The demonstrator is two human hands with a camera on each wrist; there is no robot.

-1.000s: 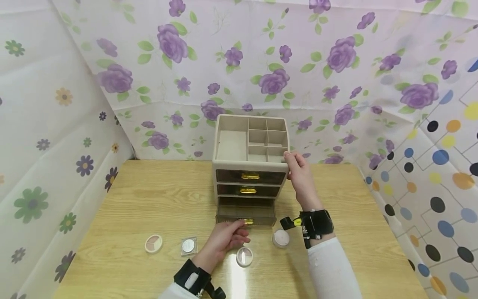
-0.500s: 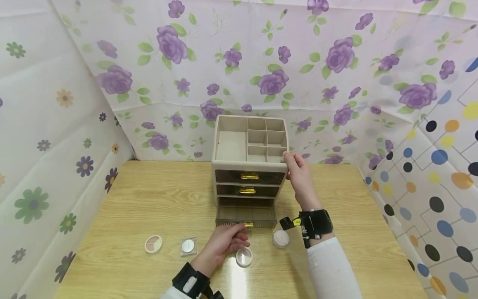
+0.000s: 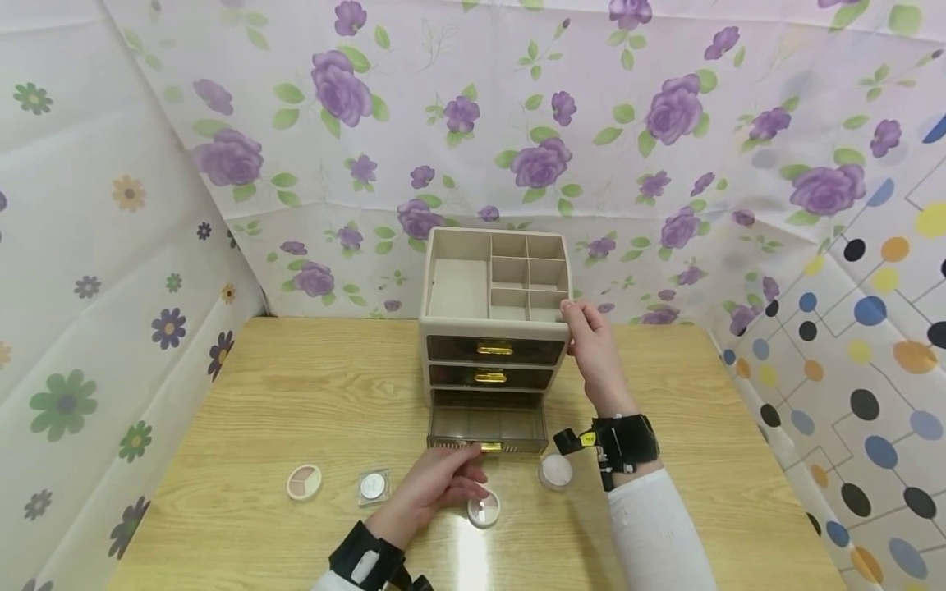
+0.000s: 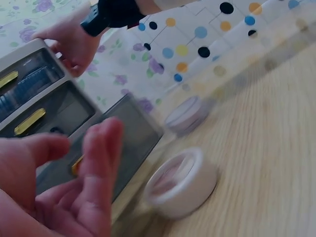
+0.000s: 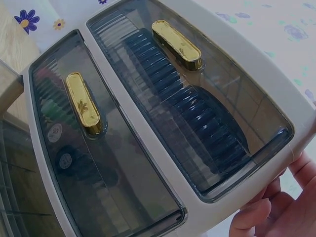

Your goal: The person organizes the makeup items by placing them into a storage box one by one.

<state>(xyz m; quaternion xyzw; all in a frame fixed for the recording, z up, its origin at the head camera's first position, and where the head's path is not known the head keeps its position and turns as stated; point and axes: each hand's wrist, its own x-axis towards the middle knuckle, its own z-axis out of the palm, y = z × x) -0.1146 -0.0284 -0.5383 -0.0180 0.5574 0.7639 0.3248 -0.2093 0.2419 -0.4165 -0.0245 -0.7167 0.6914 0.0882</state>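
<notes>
A beige drawer organizer (image 3: pixel 497 328) with dark see-through drawers stands at the table's middle. Its bottom drawer (image 3: pixel 488 419) is pulled out, with bare floor visible inside. My left hand (image 3: pixel 436 484) is just in front of that drawer's gold handle (image 3: pixel 491 447); in the left wrist view, thumb and fingers are apart and hold nothing. At the organizer's right front top corner, my right hand (image 3: pixel 594 353) grips the edge, thumb on the rim and fingers curled against the side. A round compact with a clear lid (image 4: pixel 180 182) lies close beside the left fingers.
A pale round jar (image 3: pixel 556 472) stands right of the open drawer. Left on the wooden table (image 3: pixel 310 394) lie a square clear case (image 3: pixel 374 487) and a three-colour round palette (image 3: pixel 304 483). Behind the top drawer's front shows a dark ribbed object (image 5: pixel 197 123). Patterned cloth surrounds the table.
The bottom drawer has come slightly farther out toward me. My left hand has drawn back a little to the left, off the handle. The right hand keeps its place.
</notes>
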